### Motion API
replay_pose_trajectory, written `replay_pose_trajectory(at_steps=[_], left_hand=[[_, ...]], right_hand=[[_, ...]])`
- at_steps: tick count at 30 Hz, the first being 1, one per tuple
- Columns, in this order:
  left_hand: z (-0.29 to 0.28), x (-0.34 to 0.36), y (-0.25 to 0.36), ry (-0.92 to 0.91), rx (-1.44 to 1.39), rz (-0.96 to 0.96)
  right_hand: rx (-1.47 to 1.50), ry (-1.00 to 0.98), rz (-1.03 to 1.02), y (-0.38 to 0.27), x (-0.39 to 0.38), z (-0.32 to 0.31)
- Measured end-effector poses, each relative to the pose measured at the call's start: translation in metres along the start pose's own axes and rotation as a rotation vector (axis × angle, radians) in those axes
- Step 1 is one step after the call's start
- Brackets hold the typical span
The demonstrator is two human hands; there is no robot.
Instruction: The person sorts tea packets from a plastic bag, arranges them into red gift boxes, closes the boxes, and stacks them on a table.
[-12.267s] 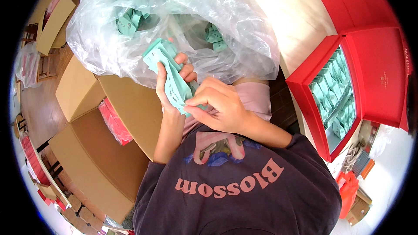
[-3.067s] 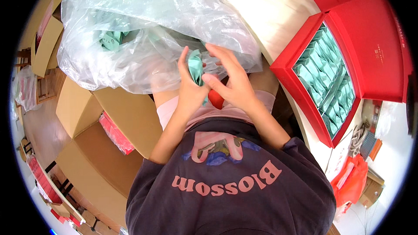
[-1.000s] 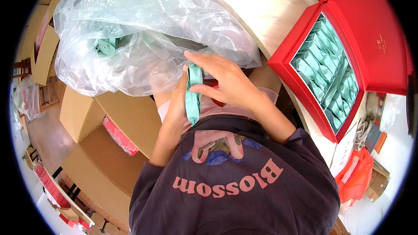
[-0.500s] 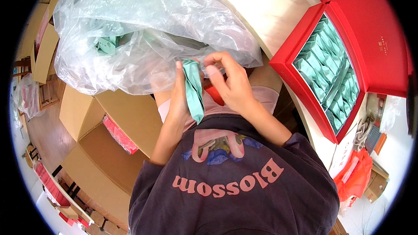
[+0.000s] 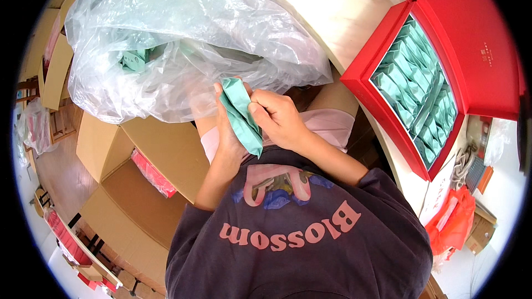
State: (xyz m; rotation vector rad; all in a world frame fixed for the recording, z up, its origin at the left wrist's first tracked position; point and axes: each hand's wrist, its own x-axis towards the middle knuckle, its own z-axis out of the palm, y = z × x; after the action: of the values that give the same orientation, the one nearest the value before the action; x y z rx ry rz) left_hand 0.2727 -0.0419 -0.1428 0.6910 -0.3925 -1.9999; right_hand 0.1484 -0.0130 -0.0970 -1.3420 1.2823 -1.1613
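Observation:
A mint-green foil sachet (image 5: pixel 242 115) is held over my lap, tilted, its upper end pointing away from me. My left hand (image 5: pixel 226 133) grips it from the left, with the thumb along its edge. My right hand (image 5: pixel 281 119) is curled, thumb and forefinger pinching the sachet's right edge. Just beyond my hands lies a big clear plastic bag (image 5: pixel 183 19), with green sachets (image 5: pixel 134 60) showing inside. To my right stands an open red box (image 5: pixel 360 80), where several green sachets (image 5: pixel 413 75) are packed tightly in rows.
An open cardboard carton (image 5: pixel 138 199) with a red-pink packet (image 5: pixel 152 173) stands at my left. The red box rests on a pale tabletop (image 5: pixel 338 8). A red plastic bag (image 5: pixel 451 224) lies at the lower right, near a beige cloth (image 5: pixel 461 167).
My right hand has moved from beside the sachet's top down onto its right edge and closed there. The sachet has turned, showing a wider face.

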Motion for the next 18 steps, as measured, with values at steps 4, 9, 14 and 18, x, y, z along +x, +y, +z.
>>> replay_pose_trajectory(at_steps=[4,9,14,18], left_hand=[[-0.001,0.000,-0.002,0.005,0.013,0.000],[0.032,-0.001,0.002,0.330,0.279,-0.009],[0.011,0.009,0.013,0.161,0.177,0.041],[-0.004,0.016,0.016,0.232,-0.036,0.121]], right_hand=[[-0.121,-0.009,-0.083,0.006,0.002,-0.002],[-0.356,0.037,-0.177,-0.003,0.018,-0.013],[-0.254,0.030,-0.109,0.002,0.014,-0.009],[-0.227,0.023,-0.024,-0.005,-0.007,-0.002]])
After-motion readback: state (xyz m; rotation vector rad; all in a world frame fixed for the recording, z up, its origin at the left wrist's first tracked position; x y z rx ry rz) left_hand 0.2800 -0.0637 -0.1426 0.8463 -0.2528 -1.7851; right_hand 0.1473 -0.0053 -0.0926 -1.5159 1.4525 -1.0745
